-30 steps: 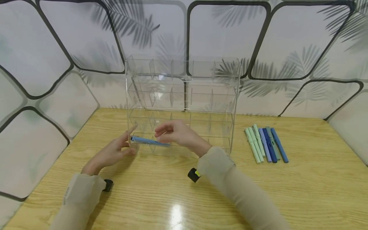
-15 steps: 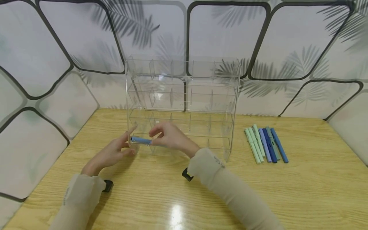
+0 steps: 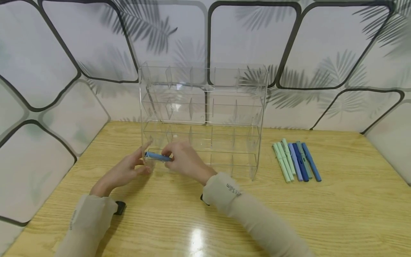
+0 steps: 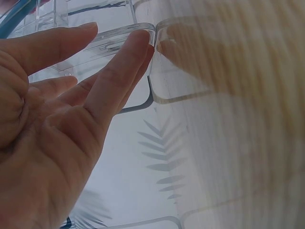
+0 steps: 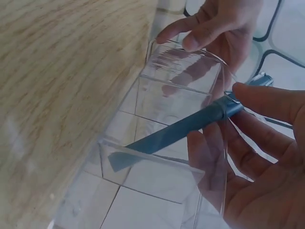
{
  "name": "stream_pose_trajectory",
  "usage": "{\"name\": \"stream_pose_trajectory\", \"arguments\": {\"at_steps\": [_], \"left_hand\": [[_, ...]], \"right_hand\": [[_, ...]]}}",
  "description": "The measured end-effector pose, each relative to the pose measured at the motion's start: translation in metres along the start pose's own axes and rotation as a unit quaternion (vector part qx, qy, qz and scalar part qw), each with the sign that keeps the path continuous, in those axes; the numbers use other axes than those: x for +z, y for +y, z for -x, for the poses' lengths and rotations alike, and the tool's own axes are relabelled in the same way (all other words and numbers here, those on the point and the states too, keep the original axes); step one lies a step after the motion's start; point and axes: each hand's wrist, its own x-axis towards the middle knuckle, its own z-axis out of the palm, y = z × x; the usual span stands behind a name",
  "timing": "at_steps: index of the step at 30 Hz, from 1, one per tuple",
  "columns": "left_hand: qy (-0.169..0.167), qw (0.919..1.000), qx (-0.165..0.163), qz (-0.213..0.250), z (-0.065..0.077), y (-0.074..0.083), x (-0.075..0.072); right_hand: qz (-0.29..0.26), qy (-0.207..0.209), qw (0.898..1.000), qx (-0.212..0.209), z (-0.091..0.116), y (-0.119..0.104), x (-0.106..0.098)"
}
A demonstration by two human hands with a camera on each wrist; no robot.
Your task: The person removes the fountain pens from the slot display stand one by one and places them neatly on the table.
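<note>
A clear tiered acrylic rack (image 3: 263, 114) with divided compartments stands upright on the table. My right hand (image 3: 189, 160) pinches a blue pen (image 3: 155, 156) at the left part of the rack's lowest tier. In the right wrist view, the thumb is at the clip end of the pen (image 5: 176, 131), whose other end slants down across a divider inside the compartment. My left hand (image 3: 123, 169) touches the rack's lower left front corner. In the left wrist view, the thumb and fingers of that hand (image 4: 62, 109) are nearly straight against the clear edge.
To the right of the rack lies a row of several pens (image 3: 297, 160), in light green, lilac, dark blue, grey-green and blue. The wood-grain table (image 3: 160, 221) meets a backdrop (image 3: 250, 43) printed with leaves close behind the rack.
My right hand has moved left along the blue pen and now pinches it nearer its left end. The left hand stays at the rack's corner.
</note>
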Motion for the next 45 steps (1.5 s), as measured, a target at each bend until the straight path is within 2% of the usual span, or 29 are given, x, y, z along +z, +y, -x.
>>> {"name": "stream_pose_trajectory", "arguments": {"at_steps": [4, 10, 20, 27, 32, 38, 45], "left_hand": [[0.002, 1.0, 0.001, -0.002, 0.0, 0.0, 0.0], [0.003, 1.0, -0.002, -0.001, 0.0, 0.0, 0.0], [0.008, 0.9999, -0.001, -0.008, 0.0, -0.001, 0.0], [0.011, 0.9998, 0.01, -0.01, 0.0, -0.001, 0.0], [0.007, 0.9999, 0.014, -0.005, 0.0, -0.002, 0.001], [0.004, 0.9999, 0.012, 0.0, 0.0, -0.003, 0.002], [0.001, 0.9999, 0.008, -0.012, 0.001, -0.002, 0.001]], "right_hand": [[0.033, 0.021, 0.999, -0.014, 0.002, -0.001, 0.004], [0.031, 0.043, 0.998, -0.021, 0.003, 0.0, 0.007], [-0.031, 0.089, 0.995, -0.031, 0.011, 0.006, 0.006], [-0.049, 0.138, 0.988, -0.042, 0.021, 0.013, 0.001], [-0.093, 0.159, 0.982, -0.036, 0.026, 0.02, -0.004], [-0.155, 0.182, 0.97, -0.043, 0.031, 0.023, -0.013], [-0.237, 0.181, 0.954, -0.028, 0.041, 0.026, -0.023]]}}
